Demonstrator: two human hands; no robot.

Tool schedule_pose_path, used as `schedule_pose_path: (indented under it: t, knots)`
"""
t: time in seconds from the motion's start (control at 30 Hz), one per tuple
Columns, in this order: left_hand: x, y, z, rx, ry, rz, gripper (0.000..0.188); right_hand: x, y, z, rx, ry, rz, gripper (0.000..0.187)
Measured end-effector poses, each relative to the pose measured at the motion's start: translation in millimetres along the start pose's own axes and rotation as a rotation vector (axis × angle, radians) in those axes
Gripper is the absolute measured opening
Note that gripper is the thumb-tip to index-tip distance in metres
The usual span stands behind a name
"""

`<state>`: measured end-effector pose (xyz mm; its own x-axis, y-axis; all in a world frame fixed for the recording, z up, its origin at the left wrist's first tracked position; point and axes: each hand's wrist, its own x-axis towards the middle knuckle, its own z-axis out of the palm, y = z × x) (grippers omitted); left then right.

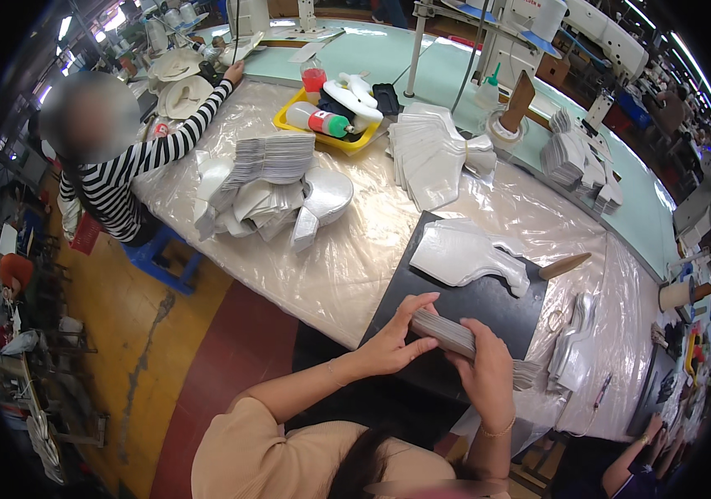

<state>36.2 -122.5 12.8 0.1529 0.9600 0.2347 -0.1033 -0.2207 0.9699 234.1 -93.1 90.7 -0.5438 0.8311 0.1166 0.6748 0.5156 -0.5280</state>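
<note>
Between the left hand point(393, 339) and the right hand point(488, 362), a thick stack of thin pale pieces point(449, 334) is held at the near part of the black mat point(524, 320), with its layered edges turned toward the camera. One end is gripped between the thumb and fingers of the left hand, and the other part is clasped by the right hand. Past the outer side of the right hand a layered end point(527, 374) protrudes; whether it belongs to the same stack cannot be told for certain.

The handling of this stack is judged to be partway: its pieces have been gathered together, but it has not yet been set down, and no band can be made out on the part that shows. Left outside the grasp are the silvery pieces point(465, 256) on the mat, just beyond both hands, and the smaller pile point(572, 345), near the right hand on its right; neither is touched. Well beyond the hands, a fanned bundle point(430, 158) is seen, and far beyond the left hand, to its left, a heaped pile point(272, 187) is carried by the counter point(314, 295); how much of these has been finished cannot be told
</note>
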Motion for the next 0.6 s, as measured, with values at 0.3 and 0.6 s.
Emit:
schedule_pose_path:
  t: [0.3,0.6]
  knots:
    - [-2,6,0,0.168,0.01,-0.041,0.066,2,1,7,0.071,0.025,-0.012,0.08]
    - [-16,-11,-2,-0.063,0.023,-0.138,0.089,-11,-1,8,0.065,-0.008,0.034,0.084]
